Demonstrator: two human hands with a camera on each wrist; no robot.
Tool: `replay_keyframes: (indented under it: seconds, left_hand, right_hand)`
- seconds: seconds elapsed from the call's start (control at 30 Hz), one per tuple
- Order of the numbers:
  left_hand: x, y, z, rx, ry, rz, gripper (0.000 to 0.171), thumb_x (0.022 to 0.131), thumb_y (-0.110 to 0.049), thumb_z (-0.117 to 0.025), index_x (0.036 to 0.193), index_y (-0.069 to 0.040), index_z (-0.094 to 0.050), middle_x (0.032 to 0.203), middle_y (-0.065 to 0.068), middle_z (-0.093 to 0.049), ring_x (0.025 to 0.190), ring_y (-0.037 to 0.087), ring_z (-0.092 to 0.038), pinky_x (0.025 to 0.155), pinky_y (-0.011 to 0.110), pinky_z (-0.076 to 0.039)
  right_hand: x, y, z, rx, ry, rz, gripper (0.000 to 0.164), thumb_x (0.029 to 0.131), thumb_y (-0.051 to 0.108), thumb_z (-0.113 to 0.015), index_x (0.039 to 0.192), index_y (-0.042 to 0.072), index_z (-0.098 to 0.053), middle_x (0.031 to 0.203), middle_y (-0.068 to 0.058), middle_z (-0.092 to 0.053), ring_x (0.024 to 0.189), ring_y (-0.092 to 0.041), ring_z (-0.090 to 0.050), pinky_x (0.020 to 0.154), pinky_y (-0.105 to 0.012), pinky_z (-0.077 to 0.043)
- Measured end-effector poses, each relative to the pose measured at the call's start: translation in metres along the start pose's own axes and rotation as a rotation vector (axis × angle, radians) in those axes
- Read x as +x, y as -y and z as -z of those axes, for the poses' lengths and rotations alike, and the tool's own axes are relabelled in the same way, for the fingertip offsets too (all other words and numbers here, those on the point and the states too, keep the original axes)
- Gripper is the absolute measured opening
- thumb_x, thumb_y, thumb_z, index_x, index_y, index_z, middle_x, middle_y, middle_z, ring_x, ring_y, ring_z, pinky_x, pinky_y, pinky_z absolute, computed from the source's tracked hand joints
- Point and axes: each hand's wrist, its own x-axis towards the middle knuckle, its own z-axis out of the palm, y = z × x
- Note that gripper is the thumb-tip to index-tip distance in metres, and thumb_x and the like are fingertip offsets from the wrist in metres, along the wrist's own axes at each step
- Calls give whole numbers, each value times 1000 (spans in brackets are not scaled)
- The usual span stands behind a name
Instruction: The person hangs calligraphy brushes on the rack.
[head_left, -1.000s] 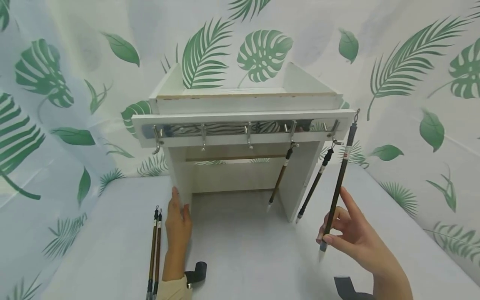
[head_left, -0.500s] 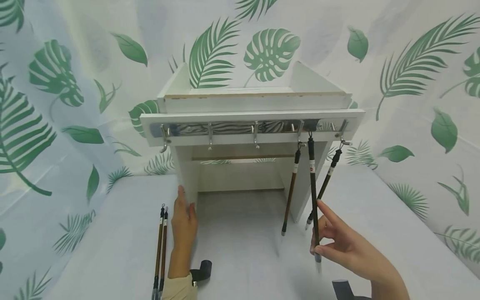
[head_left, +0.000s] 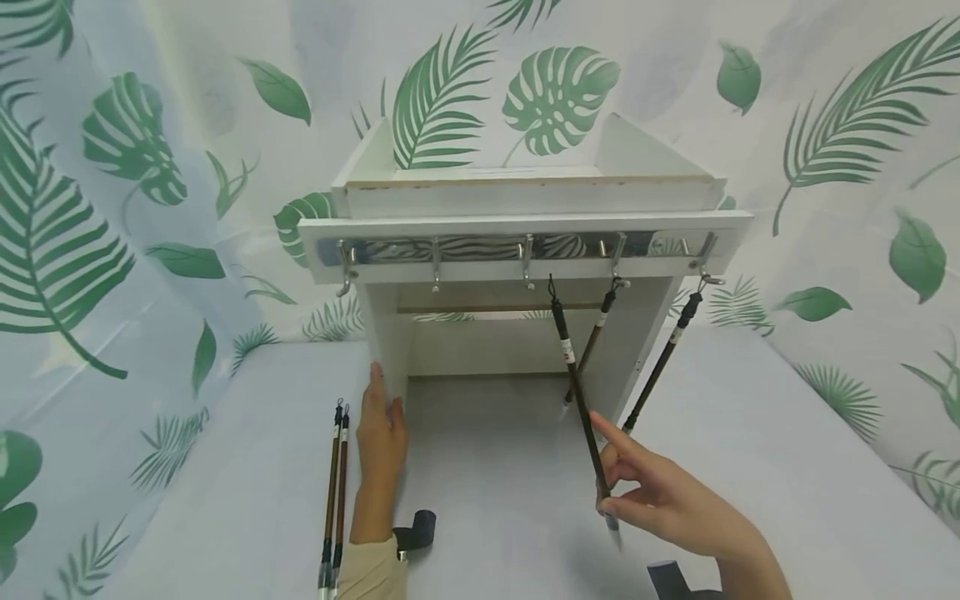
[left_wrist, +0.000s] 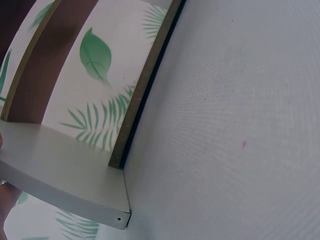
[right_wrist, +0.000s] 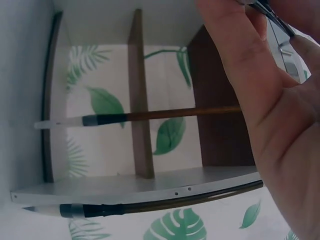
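Observation:
My right hand (head_left: 660, 500) pinches a dark-handled calligraphy brush (head_left: 581, 400) near its bristle end, index finger along the handle. The brush leans left, its top loop just right of the middle hook (head_left: 528, 271). In the right wrist view, only a short dark piece of it shows among the fingers. My left hand (head_left: 382, 446) grips the front edge of the white shelf unit's left side panel (left_wrist: 60, 175), thumb inside and fingers outside. Two brushes hang from the right-hand hooks: a brown one (right_wrist: 170, 114) and a darker one (head_left: 666, 367).
The hook rail (head_left: 480, 225) runs across the front of the shelf unit, with a shiny strip behind the hooks. Two more brushes (head_left: 330, 500) lie side by side on the white tabletop (head_left: 255, 467), left of my left forearm. A leaf-printed cloth (head_left: 675, 150) hangs behind.
My right hand has carried the brush leftward, from beyond the rail's right end to near the middle hook; its top now tilts left. The left hand keeps its place on the panel.

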Motion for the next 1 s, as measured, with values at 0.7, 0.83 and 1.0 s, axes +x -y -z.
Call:
replay_keyframes:
  seconds: [0.7, 0.83, 1.0]
  left_hand:
    - [1, 0, 0, 23, 14, -6, 64, 86, 5, -55, 142, -4, -26, 120, 26, -50, 107, 41, -54, 83, 50, -49]
    - [1, 1, -1, 21, 9, -10, 63, 86, 4, -55, 142, -3, -27, 120, 26, -50, 106, 41, -54, 83, 51, -49]
    - [2, 1, -1, 27, -4, -17, 62, 85, 5, -56, 140, -2, -29, 120, 26, -50, 105, 42, -54, 82, 50, -50]
  right_hand:
    - [8, 1, -9, -129, -70, -33, 79, 81, -7, -61, 145, 3, -16, 88, -1, -42, 77, -4, -53, 56, -24, -54]
    - [9, 2, -10, -141, -76, -68, 79, 81, -4, -62, 145, 5, -17, 87, 0, -43, 77, -3, -52, 56, -24, -54]
    - [10, 3, -11, -144, -77, -75, 79, 81, -5, -62, 146, 6, -17, 88, 1, -42, 76, -2, -53, 57, -25, -55]
